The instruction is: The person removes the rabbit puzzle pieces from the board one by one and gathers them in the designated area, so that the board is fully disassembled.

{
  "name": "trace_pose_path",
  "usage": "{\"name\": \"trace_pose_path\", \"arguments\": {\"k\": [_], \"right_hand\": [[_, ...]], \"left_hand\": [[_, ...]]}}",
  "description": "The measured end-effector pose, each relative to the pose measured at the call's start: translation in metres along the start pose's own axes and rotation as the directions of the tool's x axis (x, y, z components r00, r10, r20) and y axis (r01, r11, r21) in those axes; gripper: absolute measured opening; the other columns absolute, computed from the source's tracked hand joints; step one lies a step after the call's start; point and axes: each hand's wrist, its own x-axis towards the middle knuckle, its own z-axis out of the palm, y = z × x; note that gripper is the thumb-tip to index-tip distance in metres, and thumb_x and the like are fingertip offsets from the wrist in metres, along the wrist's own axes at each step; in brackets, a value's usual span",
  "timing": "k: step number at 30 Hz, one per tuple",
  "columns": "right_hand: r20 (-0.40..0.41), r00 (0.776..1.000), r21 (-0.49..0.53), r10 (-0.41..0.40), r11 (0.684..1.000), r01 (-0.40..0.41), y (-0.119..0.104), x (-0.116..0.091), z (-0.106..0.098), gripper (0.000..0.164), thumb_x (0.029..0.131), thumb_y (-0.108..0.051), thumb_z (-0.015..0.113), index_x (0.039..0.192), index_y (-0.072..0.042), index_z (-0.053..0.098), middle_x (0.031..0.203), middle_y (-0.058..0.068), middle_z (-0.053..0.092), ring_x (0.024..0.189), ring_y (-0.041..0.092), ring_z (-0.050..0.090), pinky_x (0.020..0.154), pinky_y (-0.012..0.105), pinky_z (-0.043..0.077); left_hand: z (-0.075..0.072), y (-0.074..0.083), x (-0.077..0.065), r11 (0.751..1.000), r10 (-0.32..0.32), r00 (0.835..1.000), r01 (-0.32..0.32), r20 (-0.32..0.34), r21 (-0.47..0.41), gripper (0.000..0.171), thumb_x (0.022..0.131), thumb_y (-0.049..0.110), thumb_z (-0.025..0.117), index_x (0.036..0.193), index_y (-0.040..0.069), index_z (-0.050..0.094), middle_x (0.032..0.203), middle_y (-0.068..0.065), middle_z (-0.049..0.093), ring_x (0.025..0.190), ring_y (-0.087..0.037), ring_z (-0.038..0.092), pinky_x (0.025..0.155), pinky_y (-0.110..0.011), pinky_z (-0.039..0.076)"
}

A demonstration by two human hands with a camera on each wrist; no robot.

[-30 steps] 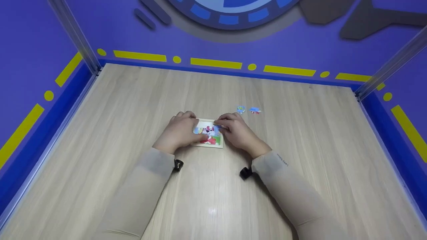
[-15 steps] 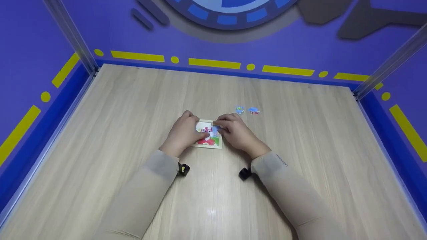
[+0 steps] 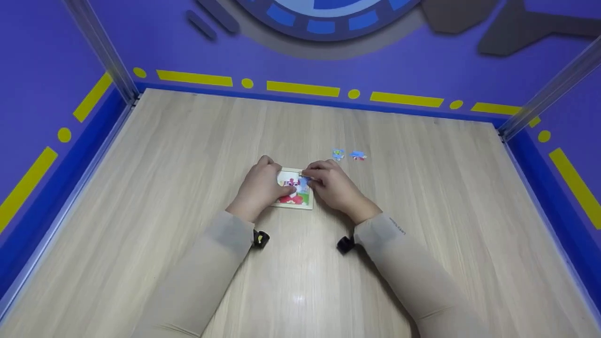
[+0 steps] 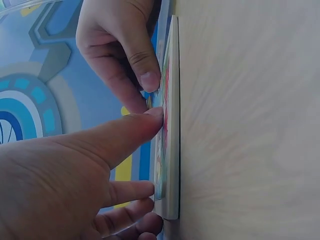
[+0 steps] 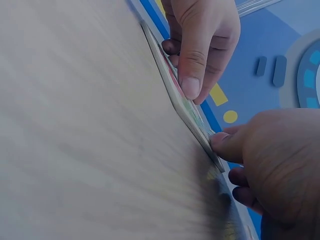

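A small jigsaw puzzle in a pale wooden frame lies on the table in the head view, showing a red and white cartoon animal. The left hand grips it from the left, thumb pressed on the picture and fingers round the edge. At the upper right corner, the right hand pinches a blue puzzle piece between thumb and forefinger, mostly covered by the fingers. Both thumbs, the left thumb and the right thumb, meet the picture surface in the left wrist view. A pale unfilled patch shows at its upper left.
Two loose puzzle pieces, one blue with yellow-green and one blue with red, lie beyond the right hand. The wood-grain table is bounded by purple-blue panels at the back and sides.
The left hand has shifted slightly right and its thumb has moved up over the middle of the picture. The right hand stays at the upper right corner.
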Motion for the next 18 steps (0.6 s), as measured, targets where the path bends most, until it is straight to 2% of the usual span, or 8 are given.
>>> {"name": "trace_pose_path", "arguments": {"k": [4, 8, 13, 18], "right_hand": [[-0.008, 1.000, -0.033, -0.013, 0.999, 0.012, -0.002, 0.000, -0.002, 0.032, 0.108, -0.008, 0.074, 0.139, -0.003, 0.080, 0.144, 0.015, 0.074, 0.133, 0.036, 0.065, 0.114, 0.051, 0.058], [0.019, 1.000, -0.060, 0.006, 0.998, -0.005, -0.003, 0.000, -0.003, 0.033, 0.110, -0.011, 0.073, 0.141, -0.004, 0.079, 0.147, 0.015, 0.072, 0.139, 0.035, 0.066, 0.120, 0.050, 0.057], [0.045, 0.999, -0.045, 0.028, 0.999, -0.026, 0.000, -0.001, -0.003, 0.033, 0.113, -0.016, 0.070, 0.143, -0.004, 0.077, 0.149, 0.015, 0.072, 0.144, 0.035, 0.066, 0.124, 0.050, 0.054], [0.022, 0.999, 0.012, 0.028, 1.000, -0.028, 0.003, 0.000, -0.002, 0.032, 0.113, -0.015, 0.069, 0.141, -0.003, 0.078, 0.148, 0.016, 0.073, 0.143, 0.036, 0.066, 0.124, 0.051, 0.054]], "left_hand": [[0.001, -0.001, 0.001, 1.000, 0.013, 1.000, -0.013, -0.007, -0.006, 0.076, 0.095, 0.039, 0.093, 0.149, -0.008, 0.067, 0.152, -0.018, 0.060, 0.137, -0.037, 0.065, 0.123, -0.047, 0.051], [0.000, -0.002, 0.001, 1.000, 0.028, 1.000, -0.028, -0.013, -0.004, 0.077, 0.096, 0.040, 0.092, 0.150, -0.009, 0.066, 0.152, -0.019, 0.060, 0.137, -0.037, 0.065, 0.124, -0.047, 0.051], [-0.003, -0.007, -0.001, 0.998, 0.063, 0.997, -0.063, 0.037, 0.021, 0.079, 0.098, 0.043, 0.089, 0.154, -0.007, 0.064, 0.156, -0.018, 0.057, 0.141, -0.036, 0.063, 0.126, -0.047, 0.050], [-0.012, -0.019, -0.001, 0.994, 0.113, 0.989, -0.112, 0.094, -0.009, 0.079, 0.096, 0.043, 0.091, 0.156, -0.001, 0.066, 0.157, -0.013, 0.056, 0.143, -0.034, 0.059, 0.128, -0.049, 0.047]]}}
